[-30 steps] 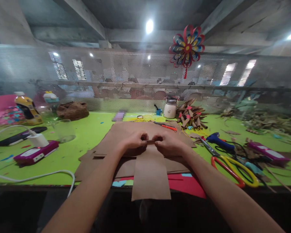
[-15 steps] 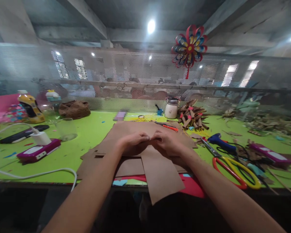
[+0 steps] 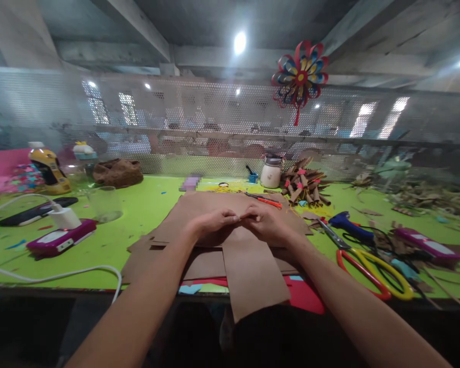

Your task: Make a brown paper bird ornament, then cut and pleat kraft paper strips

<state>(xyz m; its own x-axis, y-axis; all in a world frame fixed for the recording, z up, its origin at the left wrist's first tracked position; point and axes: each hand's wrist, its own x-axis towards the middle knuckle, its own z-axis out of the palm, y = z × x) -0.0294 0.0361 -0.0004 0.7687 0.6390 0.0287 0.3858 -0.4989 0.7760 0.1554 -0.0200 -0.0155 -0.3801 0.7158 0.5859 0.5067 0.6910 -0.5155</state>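
A strip of brown kraft paper runs from between my hands toward me, and its near end hangs over the table edge. My left hand pinches the far end of the strip with thumb and fingers. Close beside it, my right hand is closed on the same end, the fingertips of both hands almost meeting. That end looks narrow and slightly rolled, though the fingers partly hide it. Beneath the hands lies a stack of brown paper sheets, with red paper showing under its near side.
Red-handled snips rest on the stack's far side. To the right are large scissors, a blue glue gun and a purple power strip. Rolled brown paper cones lie behind. At left are another power strip and a plastic cup.
The strip's near end has swung slightly to the left. The fingers of my right hand have shifted a little at the pinched end; both hands stay in nearly the same place.
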